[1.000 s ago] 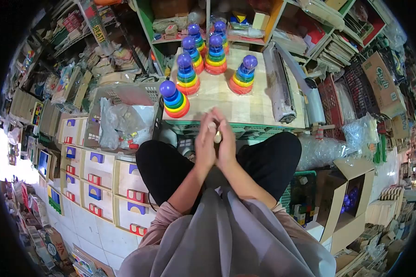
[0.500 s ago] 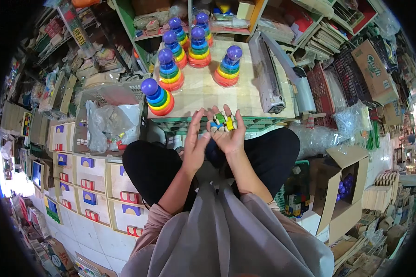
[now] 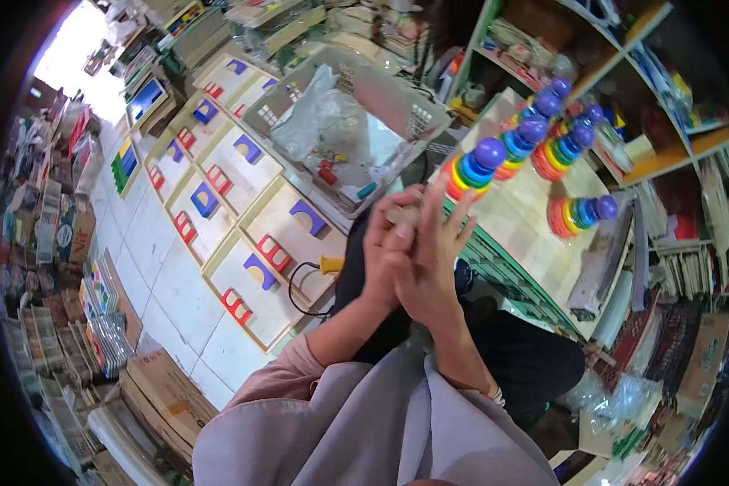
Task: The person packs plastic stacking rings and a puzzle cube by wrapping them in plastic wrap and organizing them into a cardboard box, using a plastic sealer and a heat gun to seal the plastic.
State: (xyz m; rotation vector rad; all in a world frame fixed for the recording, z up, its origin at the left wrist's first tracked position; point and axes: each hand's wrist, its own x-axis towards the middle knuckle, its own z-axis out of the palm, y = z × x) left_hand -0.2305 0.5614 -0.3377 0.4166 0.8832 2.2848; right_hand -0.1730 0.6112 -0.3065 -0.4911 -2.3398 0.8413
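Observation:
My left hand (image 3: 386,257) and my right hand (image 3: 431,263) are pressed together over my lap. The left one is closed, its fingers curled; I cannot tell what lies inside. Stretched fingers, slightly spread, show on the right hand, which leans against the left. The small green, yellow and blue wooden pieces seen earlier are hidden now. Just beyond my fingertips stands a rainbow ring stacker (image 3: 471,168) with a purple ball on top. To the left are shallow wooden trays (image 3: 255,324) holding purple arches (image 3: 306,217) and red blocks (image 3: 274,253).
A grey plastic crate (image 3: 421,121) with clear bags stands beyond the trays. More ring stackers, one lying tilted in view (image 3: 579,215), are on the wooden tabletop (image 3: 514,235) at right. A yellow-handled tool (image 3: 330,265) with a black cord lies by my knee.
My view has turned left, toward the trays. My hands have come together; the wooden pieces that lay in my open right palm are out of sight.

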